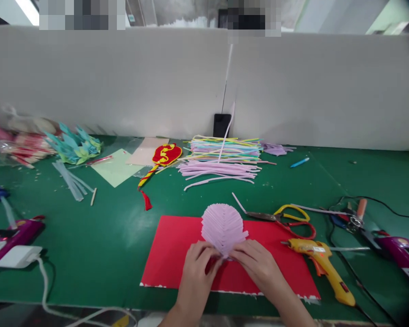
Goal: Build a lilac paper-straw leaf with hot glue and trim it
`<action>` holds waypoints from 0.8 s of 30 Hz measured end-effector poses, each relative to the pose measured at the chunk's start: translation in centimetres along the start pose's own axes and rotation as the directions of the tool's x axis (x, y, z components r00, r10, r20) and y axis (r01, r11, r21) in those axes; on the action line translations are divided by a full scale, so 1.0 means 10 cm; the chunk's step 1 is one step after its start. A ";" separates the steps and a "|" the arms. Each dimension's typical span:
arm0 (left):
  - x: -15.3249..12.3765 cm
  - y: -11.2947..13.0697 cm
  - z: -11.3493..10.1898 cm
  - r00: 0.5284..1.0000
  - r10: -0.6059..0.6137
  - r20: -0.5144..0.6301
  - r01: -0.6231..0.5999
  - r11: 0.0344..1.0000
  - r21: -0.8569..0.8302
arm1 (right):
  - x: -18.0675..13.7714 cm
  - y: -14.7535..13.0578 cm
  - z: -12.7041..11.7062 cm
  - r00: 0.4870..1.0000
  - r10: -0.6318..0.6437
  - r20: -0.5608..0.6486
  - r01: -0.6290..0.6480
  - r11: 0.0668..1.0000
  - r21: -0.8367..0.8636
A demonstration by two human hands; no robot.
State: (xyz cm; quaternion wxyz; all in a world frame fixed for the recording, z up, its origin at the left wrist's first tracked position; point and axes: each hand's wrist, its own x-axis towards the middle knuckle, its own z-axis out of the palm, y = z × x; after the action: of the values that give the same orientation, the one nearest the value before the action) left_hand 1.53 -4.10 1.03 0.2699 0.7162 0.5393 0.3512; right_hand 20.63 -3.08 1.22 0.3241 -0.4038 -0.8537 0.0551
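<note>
A pale pink leaf-shaped piece (pixel 222 227) made of pipe cleaners lies on a red sheet (pixel 170 254) on the green table. My left hand (pixel 198 265) pinches its lower left tip, fingers closed on it. From the right, my right hand (pixel 259 263) presses and grips the same lower tip. Both hands meet at the piece's base near the table's front edge.
A yellow glue gun (pixel 323 268) lies right of the red sheet, with yellow-handled scissors (pixel 282 217) behind it. A stack of pastel pipe cleaners (pixel 221 159) sits further back. A red-and-yellow ornament (pixel 163 156), purple glue guns (pixel 398 252) and cables lie around.
</note>
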 end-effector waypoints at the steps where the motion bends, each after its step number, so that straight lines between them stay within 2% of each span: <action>1: 0.00 0.01 -0.01 1.000 -0.011 -0.006 0.011 1.000 -0.002 | 0.00 0.01 0.00 1.000 -0.005 -0.010 0.005 1.000 0.007; 5: 0.00 0.02 -0.03 0.998 -0.040 -0.041 0.039 0.999 -0.018 | -0.01 0.03 0.01 0.997 -0.029 -0.076 0.031 0.999 0.025; 7: -0.01 0.01 -0.04 0.991 -0.087 -0.099 0.082 0.995 -0.049 | -0.01 0.03 0.01 0.996 -0.011 -0.085 0.015 0.999 0.038; 11: -0.02 -0.01 -0.06 0.936 -0.236 -0.260 0.211 0.970 -0.122 | -0.03 0.02 0.01 0.993 0.058 -0.102 -0.047 0.993 0.104; 13: -0.02 -0.01 -0.07 0.911 -0.282 -0.301 0.248 0.958 -0.146 | -0.06 0.03 0.02 0.991 0.079 -0.106 -0.066 0.991 0.120; 18: -0.01 0.01 -0.07 0.914 -0.315 -0.257 0.273 0.944 -0.186 | -0.10 0.08 0.04 0.994 0.072 -0.078 -0.066 0.996 0.066; 24: -0.02 0.07 -0.09 0.912 -0.319 -0.259 0.269 0.940 -0.212 | -0.08 0.08 0.02 0.997 0.041 -0.065 -0.040 0.999 0.014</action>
State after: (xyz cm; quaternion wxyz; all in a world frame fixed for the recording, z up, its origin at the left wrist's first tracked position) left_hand 1.21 -4.45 2.05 0.2989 0.5414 0.6424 0.4526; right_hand 21.37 -3.07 0.40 0.3533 -0.4207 -0.8338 0.0537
